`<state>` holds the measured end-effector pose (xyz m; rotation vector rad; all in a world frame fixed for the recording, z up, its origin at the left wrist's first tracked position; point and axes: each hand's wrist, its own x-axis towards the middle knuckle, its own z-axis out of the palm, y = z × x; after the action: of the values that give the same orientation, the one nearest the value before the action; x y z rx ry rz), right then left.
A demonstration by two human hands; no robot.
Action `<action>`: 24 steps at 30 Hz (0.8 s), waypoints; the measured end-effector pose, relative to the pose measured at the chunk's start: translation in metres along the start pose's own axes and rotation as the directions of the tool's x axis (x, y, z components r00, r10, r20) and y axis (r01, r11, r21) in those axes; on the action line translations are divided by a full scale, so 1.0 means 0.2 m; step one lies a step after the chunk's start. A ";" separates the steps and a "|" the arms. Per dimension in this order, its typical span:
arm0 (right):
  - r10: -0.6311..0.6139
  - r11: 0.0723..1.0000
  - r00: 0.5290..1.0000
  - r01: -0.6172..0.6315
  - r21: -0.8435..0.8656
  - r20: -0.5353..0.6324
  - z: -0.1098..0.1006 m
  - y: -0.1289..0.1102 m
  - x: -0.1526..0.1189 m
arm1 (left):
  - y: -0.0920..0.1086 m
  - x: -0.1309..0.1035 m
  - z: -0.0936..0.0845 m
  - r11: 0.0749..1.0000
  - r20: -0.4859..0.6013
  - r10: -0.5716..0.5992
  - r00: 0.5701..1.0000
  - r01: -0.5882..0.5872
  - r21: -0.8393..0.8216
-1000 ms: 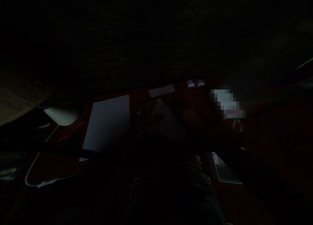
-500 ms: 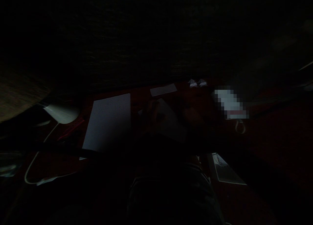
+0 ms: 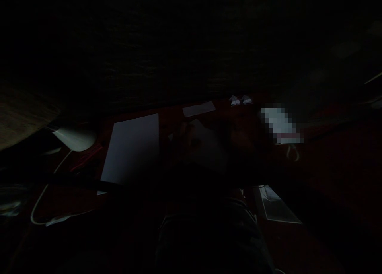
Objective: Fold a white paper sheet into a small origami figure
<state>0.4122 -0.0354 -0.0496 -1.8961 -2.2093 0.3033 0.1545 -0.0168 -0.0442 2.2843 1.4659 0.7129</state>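
The view is very dark. My left hand (image 3: 185,135) is over the left part of a sheet of paper (image 3: 210,148), its fingers bent and seemingly pinching it. A small paper corner shows to the left of that hand. My right hand (image 3: 240,139) is a dim shape just past the sheet's right side; its fingers are lost in shadow, so I cannot tell whether it touches the paper. Left of my hands lies a larger white sheet (image 3: 134,142). Beyond them is a narrow paper strip (image 3: 199,109).
Two small folded paper pieces (image 3: 240,100) stand at the far edge of the reddish surface. A pale, pixelated object (image 3: 280,125) with a cord loop lies right. A white cone-shaped object (image 3: 76,138) with a cable is left. A clear-looking flat packet (image 3: 279,206) lies near right.
Almost nothing differs. My left fingers have shifted very slightly over the paper, and the whole view has moved a touch.
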 end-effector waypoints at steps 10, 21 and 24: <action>0.140 0.990 0.987 -0.138 0.030 -0.078 -0.01 0.02 -0.03 | 0.01 0.00 0.01 0.997 0.000 0.032 1.000 -0.032 0.076; 0.149 0.935 0.971 -0.077 0.346 -0.186 -0.13 0.02 -0.08 | 0.02 0.02 -0.09 0.997 -0.167 0.013 0.986 0.000 0.079; 0.188 0.868 0.949 -0.039 0.496 -0.254 -0.17 0.01 -0.07 | -0.01 0.04 -0.07 0.992 -0.278 -0.104 0.955 0.078 -0.103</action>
<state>0.4257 -0.0481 -0.0173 -1.6640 -1.6339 0.5057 0.1470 -0.0091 -0.0314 2.0969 1.6139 1.0919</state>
